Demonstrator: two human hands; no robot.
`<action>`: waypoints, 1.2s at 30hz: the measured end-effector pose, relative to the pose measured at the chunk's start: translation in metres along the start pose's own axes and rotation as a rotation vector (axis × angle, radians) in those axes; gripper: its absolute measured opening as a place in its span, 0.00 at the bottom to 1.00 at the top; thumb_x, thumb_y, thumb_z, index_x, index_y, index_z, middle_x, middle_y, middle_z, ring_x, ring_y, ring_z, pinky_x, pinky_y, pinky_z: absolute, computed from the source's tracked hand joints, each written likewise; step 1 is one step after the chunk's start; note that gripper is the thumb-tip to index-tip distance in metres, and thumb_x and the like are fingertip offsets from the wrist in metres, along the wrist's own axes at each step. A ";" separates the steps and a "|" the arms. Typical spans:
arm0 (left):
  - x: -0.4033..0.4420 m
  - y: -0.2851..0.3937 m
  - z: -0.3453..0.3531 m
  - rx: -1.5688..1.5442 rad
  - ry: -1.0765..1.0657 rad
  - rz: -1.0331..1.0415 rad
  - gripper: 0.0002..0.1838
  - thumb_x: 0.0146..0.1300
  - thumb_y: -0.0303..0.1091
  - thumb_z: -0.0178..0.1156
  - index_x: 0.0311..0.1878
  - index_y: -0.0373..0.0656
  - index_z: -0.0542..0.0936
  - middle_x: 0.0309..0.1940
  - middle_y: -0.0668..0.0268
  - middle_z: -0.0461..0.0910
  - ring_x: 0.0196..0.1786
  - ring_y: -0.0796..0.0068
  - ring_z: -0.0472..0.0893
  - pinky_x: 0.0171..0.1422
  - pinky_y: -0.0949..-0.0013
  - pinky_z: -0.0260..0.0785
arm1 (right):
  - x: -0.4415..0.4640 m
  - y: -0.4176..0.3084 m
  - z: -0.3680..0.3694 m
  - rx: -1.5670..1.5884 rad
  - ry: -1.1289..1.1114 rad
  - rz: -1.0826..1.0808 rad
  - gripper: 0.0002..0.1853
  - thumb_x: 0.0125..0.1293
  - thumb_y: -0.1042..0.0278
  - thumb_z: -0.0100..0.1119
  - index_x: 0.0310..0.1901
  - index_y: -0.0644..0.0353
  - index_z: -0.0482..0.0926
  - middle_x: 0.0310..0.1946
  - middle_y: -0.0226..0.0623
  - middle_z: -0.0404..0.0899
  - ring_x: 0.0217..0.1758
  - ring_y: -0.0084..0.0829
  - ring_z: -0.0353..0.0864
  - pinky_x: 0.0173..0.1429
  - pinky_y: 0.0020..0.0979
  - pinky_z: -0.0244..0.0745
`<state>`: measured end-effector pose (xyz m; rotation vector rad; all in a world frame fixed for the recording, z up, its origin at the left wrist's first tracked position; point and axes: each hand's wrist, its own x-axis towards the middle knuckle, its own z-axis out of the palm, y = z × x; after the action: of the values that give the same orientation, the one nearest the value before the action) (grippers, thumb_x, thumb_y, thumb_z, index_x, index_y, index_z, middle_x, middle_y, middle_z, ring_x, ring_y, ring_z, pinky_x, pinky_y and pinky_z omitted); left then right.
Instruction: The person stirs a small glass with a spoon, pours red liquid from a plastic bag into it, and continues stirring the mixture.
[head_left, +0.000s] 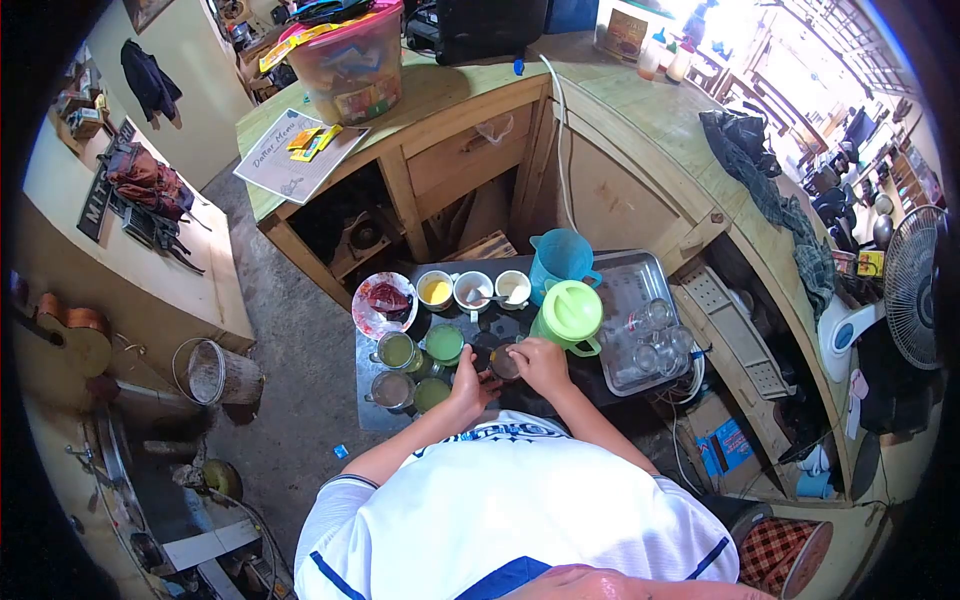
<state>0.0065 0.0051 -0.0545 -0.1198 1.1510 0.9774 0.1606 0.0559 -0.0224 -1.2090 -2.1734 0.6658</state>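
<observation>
My right hand (541, 366) is closed around the rim of a small glass with a dark brownish content (505, 364). My left hand (470, 384) is beside it, thumb raised and fingers apart, close to the glasses. Left of it stand glass mugs of green drink (445, 343), a yellowish-green mug (396, 350) and a greyish-brown one (391, 390). Behind are a cup of yellow content (435, 289) and two white cups with spoons (473, 291). A green lidded pitcher (571, 314) stands right of my right hand, in front of a blue pitcher (563, 262).
A clear tray (628, 290) with several upturned glasses (660, 335) lies at the right of the small table. A patterned plate (384, 306) holds a dark red packet. The wooden counter (470, 105) curves behind, bearing a plastic tub (350, 65) and a menu sheet (290, 160).
</observation>
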 end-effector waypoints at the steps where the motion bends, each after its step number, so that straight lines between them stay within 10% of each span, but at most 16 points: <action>1: 0.001 -0.001 -0.001 -0.008 -0.006 -0.005 0.45 0.61 0.71 0.44 0.74 0.61 0.43 0.63 0.46 0.60 0.61 0.42 0.67 0.69 0.37 0.46 | -0.001 0.001 0.000 -0.110 -0.025 -0.021 0.06 0.55 0.68 0.64 0.32 0.57 0.86 0.24 0.39 0.80 0.28 0.41 0.80 0.33 0.37 0.74; 36: -0.002 0.000 0.002 -0.007 0.022 0.004 0.41 0.61 0.70 0.45 0.71 0.59 0.49 0.57 0.49 0.63 0.60 0.41 0.67 0.68 0.37 0.47 | 0.001 -0.003 0.004 0.006 -0.005 0.053 0.06 0.56 0.67 0.62 0.32 0.58 0.86 0.28 0.41 0.82 0.31 0.43 0.81 0.35 0.39 0.75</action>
<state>0.0078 0.0053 -0.0523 -0.1339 1.1686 0.9861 0.1554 0.0548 -0.0229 -1.2671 -2.1487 0.6976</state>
